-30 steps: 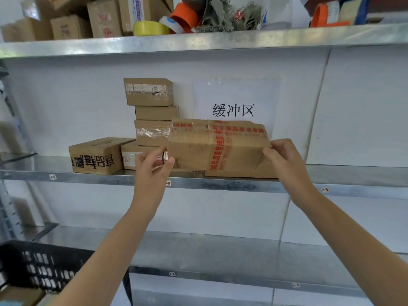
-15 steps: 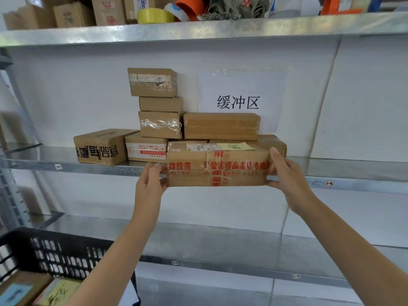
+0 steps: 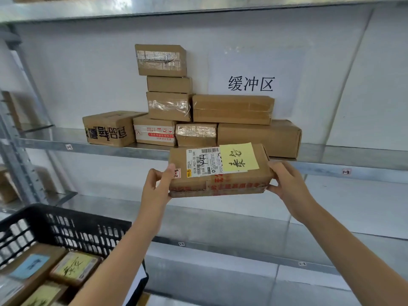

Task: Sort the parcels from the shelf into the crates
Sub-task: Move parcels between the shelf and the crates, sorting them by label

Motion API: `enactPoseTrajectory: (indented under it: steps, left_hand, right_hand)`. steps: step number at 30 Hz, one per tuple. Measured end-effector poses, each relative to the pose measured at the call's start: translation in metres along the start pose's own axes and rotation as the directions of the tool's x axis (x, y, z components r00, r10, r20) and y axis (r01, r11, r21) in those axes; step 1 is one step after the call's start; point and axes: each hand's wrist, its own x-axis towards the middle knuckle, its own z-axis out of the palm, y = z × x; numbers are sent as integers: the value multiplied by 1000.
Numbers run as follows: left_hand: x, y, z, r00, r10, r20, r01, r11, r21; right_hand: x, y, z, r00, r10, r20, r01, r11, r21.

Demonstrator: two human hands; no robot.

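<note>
A brown cardboard parcel (image 3: 234, 182) with red tape, a white shipping label and a yellow note on top hangs in front of the middle shelf (image 3: 55, 145). My left hand (image 3: 157, 186) grips its left end, thumb on top. Its right end is held by my right hand (image 3: 288, 187). Several more brown parcels (image 3: 231, 109) stay stacked on that shelf behind it. At the lower left stands a black plastic crate (image 3: 72, 230) holding parcels with yellow and blue notes.
A white paper sign (image 3: 251, 83) with black characters hangs on the wall behind the stack. A lower metal shelf (image 3: 220, 224) runs below my hands. Grey shelf uprights (image 3: 15, 151) stand at the left with more boxes behind them.
The parcel has come off the shelf toward me and lower, tilting so its labelled top shows. Both hands kept their hold on its ends. The view has dropped, showing more of the crate.
</note>
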Motion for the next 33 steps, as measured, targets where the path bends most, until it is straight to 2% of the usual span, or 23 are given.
enactPoseTrajectory:
  steps: [7, 10, 15, 18, 21, 25, 29, 33]
  left_hand:
    - [-6, -3, -32, 989, -42, -140, 55, 994, 92]
    - [-9, -2, -59, 986, -25, -165, 44, 993, 114]
    - [-22, 0, -112, 969, -41, -244, 86, 981, 175]
    - [-30, -5, -145, 932, -40, -361, 120, 972, 203]
    - [-37, -14, -181, 887, -54, -459, 179, 956, 232]
    - [-40, -23, -225, 817, -66, -573, 226, 950, 214]
    - [-36, -34, -264, 702, -56, -710, 231, 961, 153]
    - [-27, -51, -294, 648, -56, -760, 248, 958, 141]
  right_hand:
    - [8, 9, 33, 984, 92, 150, -76, 991, -106]
    - [12, 13, 62, 956, 163, 243, -113, 971, -210]
    - [22, 38, 124, 892, 251, 375, -147, 947, -285]
    - [30, 58, 164, 818, 307, 486, -174, 938, -300]
    - [33, 79, 205, 711, 342, 615, -176, 933, -315]
    - [38, 104, 260, 620, 383, 685, -202, 921, -332]
    - [37, 127, 309, 522, 417, 744, -133, 901, -413]
    - [30, 154, 350, 388, 492, 779, -46, 855, -517]
